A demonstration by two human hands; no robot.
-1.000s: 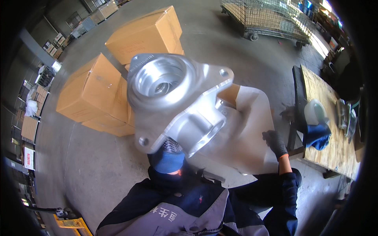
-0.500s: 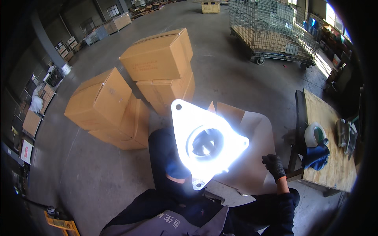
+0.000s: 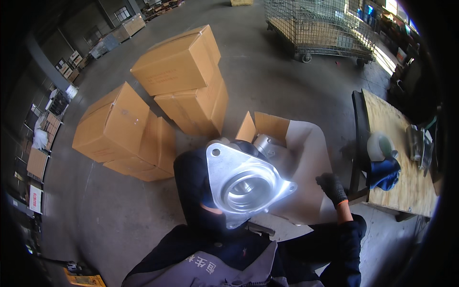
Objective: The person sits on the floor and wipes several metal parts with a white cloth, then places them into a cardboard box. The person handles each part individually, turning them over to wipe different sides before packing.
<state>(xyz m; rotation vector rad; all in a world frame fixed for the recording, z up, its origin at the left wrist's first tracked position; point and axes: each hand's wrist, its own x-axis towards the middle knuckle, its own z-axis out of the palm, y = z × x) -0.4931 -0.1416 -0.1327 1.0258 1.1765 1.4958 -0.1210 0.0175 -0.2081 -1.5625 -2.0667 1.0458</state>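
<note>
A silvery metal flanged casting (image 3: 224, 178) is held up close in front of me. It has a roughly triangular plate with corner holes and a round bore in its middle. My left wrist (image 3: 211, 209) shows behind its lower left edge, and the fingers gripping the part are hidden by it. Over the right side of the open box, my right hand (image 3: 332, 187) wears a dark glove with an orange cuff edge. Its fingers are curled closed, and what they hold, if anything, is hidden. Another metal casting (image 3: 264, 146) lies in the box behind the held one.
The open cardboard box (image 3: 272, 125) has a pale liner (image 3: 311, 153). Stacked closed cartons (image 3: 167, 67) stand ahead left. At right, a wooden-topped table (image 3: 397, 186) carries a tape roll (image 3: 379, 146) and a blue glove (image 3: 385, 174). A wire cage cart (image 3: 325, 33) stands beyond.
The casting has tilted and its glare has faded, so its bore shows more clearly. Metal parts in the box have come into sight. My right hand stays nearly in place, still curled.
</note>
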